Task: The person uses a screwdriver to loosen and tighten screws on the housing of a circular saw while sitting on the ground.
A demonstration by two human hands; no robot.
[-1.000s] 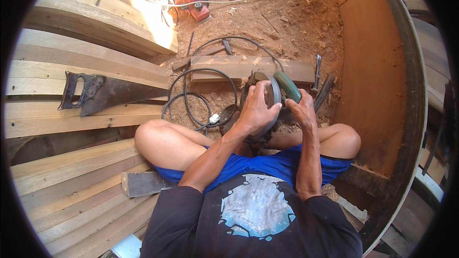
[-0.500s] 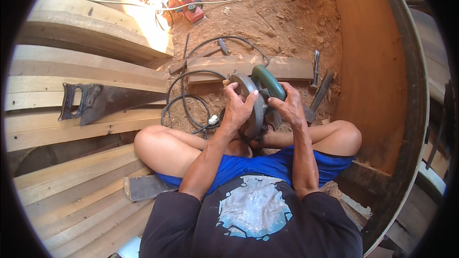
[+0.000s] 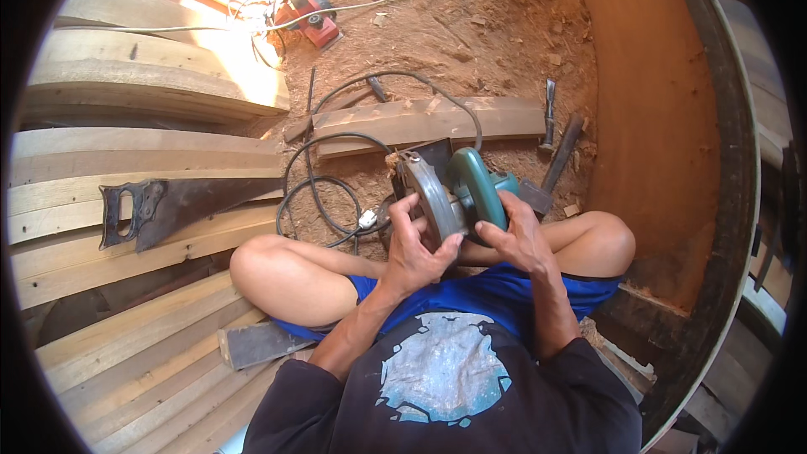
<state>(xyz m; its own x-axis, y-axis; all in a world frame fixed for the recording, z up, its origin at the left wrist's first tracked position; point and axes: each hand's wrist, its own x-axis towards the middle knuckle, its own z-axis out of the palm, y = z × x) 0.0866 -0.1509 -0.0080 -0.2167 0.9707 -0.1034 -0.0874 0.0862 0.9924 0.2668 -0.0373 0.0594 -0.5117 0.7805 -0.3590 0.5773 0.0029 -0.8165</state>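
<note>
A circular saw (image 3: 477,189) with a green body and a grey metal blade guard is held between my two hands above my crossed legs. My left hand (image 3: 416,250) grips the rounded guard, with the thumb against its near end. On the other side, my right hand (image 3: 517,237) is closed round the lower part of the green handle. A dark flat plate shows at the saw's far side. The black power cord (image 3: 313,136) loops over the ground to the left, and its white plug (image 3: 367,219) lies beside my left leg.
A handsaw (image 3: 193,206) rests on stacked timber (image 3: 59,227) at left. Ahead lie a wooden beam (image 3: 513,120), a chisel-like tool (image 3: 550,113) and a hammer (image 3: 551,172). Further off is a red power planer (image 3: 313,21). A curved wooden panel (image 3: 656,118) bounds the right side.
Both hands have drawn nearer my body and tilted the saw, so its dark plate and more of the green body now show. My view has shifted slightly.
</note>
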